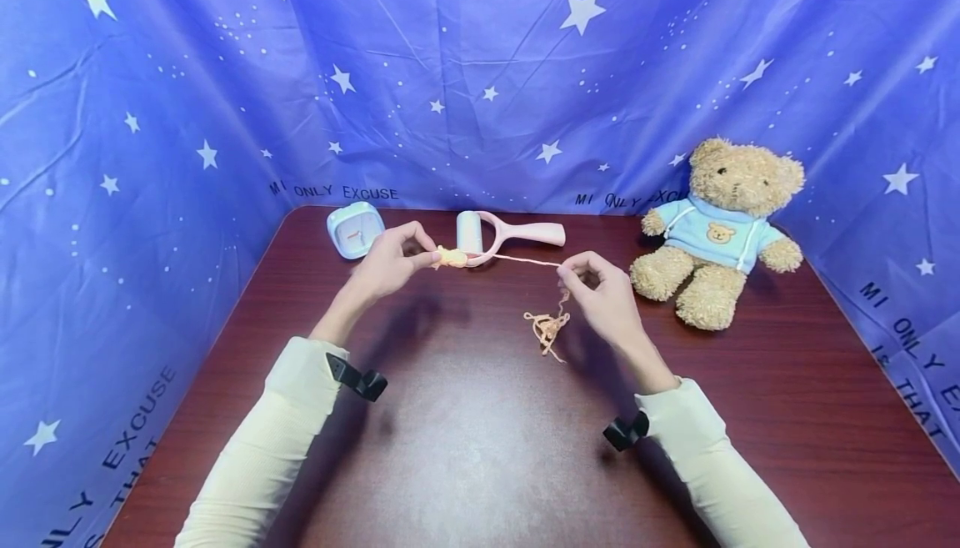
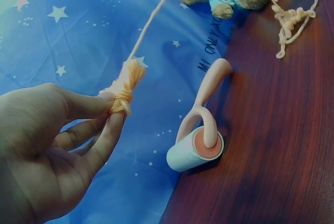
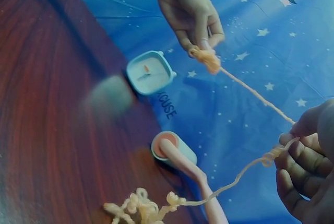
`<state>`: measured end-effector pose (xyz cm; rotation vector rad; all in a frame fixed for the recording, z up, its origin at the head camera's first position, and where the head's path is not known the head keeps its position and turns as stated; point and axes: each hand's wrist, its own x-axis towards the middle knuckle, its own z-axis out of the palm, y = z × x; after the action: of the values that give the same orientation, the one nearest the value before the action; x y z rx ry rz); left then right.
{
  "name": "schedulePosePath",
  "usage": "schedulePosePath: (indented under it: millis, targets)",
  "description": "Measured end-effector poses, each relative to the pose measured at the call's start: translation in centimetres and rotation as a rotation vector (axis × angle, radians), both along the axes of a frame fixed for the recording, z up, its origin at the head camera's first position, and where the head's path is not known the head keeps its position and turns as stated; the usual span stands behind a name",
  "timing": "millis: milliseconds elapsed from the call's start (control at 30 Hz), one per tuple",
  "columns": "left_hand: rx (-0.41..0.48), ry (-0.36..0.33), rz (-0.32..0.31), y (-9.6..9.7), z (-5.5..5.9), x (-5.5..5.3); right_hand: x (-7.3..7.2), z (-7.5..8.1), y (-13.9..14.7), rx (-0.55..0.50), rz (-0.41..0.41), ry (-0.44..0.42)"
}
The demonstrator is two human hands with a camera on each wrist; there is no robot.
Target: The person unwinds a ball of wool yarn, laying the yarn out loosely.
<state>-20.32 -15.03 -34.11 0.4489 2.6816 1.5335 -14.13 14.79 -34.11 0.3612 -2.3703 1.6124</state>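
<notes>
Between thumb and fingertips, my left hand [image 1: 392, 260] pinches a small wound bundle of pale orange yarn [image 2: 124, 89]. A single strand [image 1: 527, 260] stretches taut from that bundle across to my right hand [image 1: 602, 294], which pinches it between thumb and fingers. Below the right hand a loose, knotted tangle of the same yarn [image 1: 550, 331] hangs on a kinked length; in the right wrist view the tangle [image 3: 143, 207] shows at the bottom. Behind the strand lies a lint roller [image 1: 525, 235] with a pink handle and pale blue roll.
A light blue alarm clock [image 1: 356, 229] stands at the back left of the dark red wooden table [image 1: 465, 448]. A teddy bear [image 1: 720, 235] in a blue top sits at the back right. Blue star-printed cloth [image 1: 450, 56] hangs around the table's back and sides.
</notes>
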Motion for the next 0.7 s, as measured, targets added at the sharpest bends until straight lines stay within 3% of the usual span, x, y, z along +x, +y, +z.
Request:
schedulePosePath:
  millis: [700]
  targets:
    - [0.002, 0.003, -0.002, -0.2, 0.1, 0.0, 0.2, 0.4, 2.6, -0.079, -0.082, 0.05]
